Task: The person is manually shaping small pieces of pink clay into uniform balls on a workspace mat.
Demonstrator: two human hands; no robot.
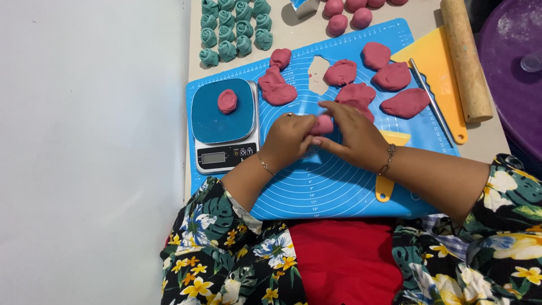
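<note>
A small pink dough piece (323,124) is pinched between both hands above the blue mat (339,186). The left hand (289,138) is closed on its left side, and the right hand (353,135) is closed over its right side and top. Just beyond the grip, torn pink dough lumps (395,76) are spread across the mat. To the left of the grip, a kitchen scale (223,121) is seen with one flattened pink piece (227,101) on its platform. Farther beyond, on the surface (293,34), teal dough balls (234,28) and pink balls (350,17) are grouped. To the right of the grip, a yellow scraper (435,59) and a wooden rolling pin (466,59) are laid.
</note>
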